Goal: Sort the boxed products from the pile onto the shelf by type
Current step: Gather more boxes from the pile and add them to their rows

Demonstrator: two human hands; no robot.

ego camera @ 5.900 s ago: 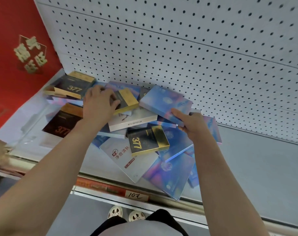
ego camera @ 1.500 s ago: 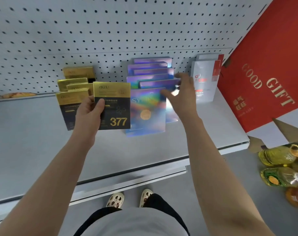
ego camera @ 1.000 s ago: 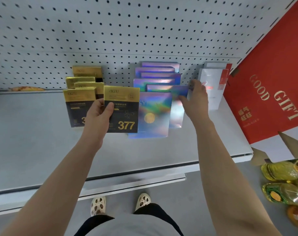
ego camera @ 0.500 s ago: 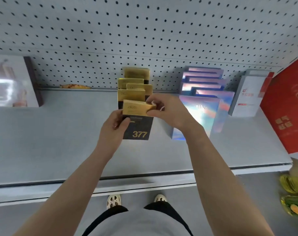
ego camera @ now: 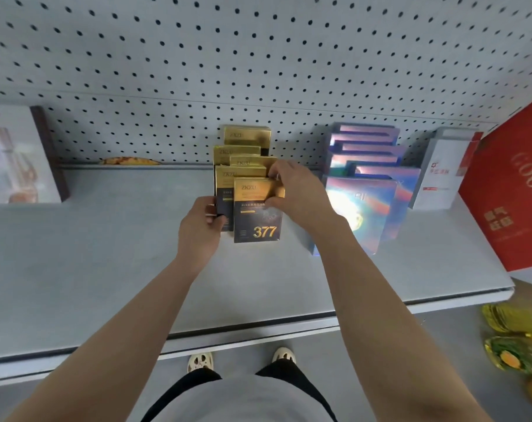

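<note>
A black and gold "377" box [ego camera: 256, 214] stands upright at the front of a row of like boxes [ego camera: 246, 138] on the grey shelf [ego camera: 106, 269]. My right hand [ego camera: 295, 190] grips its gold top right corner. My left hand [ego camera: 199, 229] holds the left edge of the box just behind it [ego camera: 223, 181]. To the right stands a row of shiny blue holographic boxes [ego camera: 368, 166], then white boxes with red print [ego camera: 439, 175].
A white pegboard wall [ego camera: 258, 56] backs the shelf. A big red gift box [ego camera: 514, 196] leans at the right end, a pale picture box [ego camera: 15, 153] stands at the left. Yellow oil bottles [ego camera: 517, 339] lie on the floor lower right.
The "377" box has gone from tilted in both hands to upright at the front of its row. Earlier my right hand left the blue boxes and came over to it.
</note>
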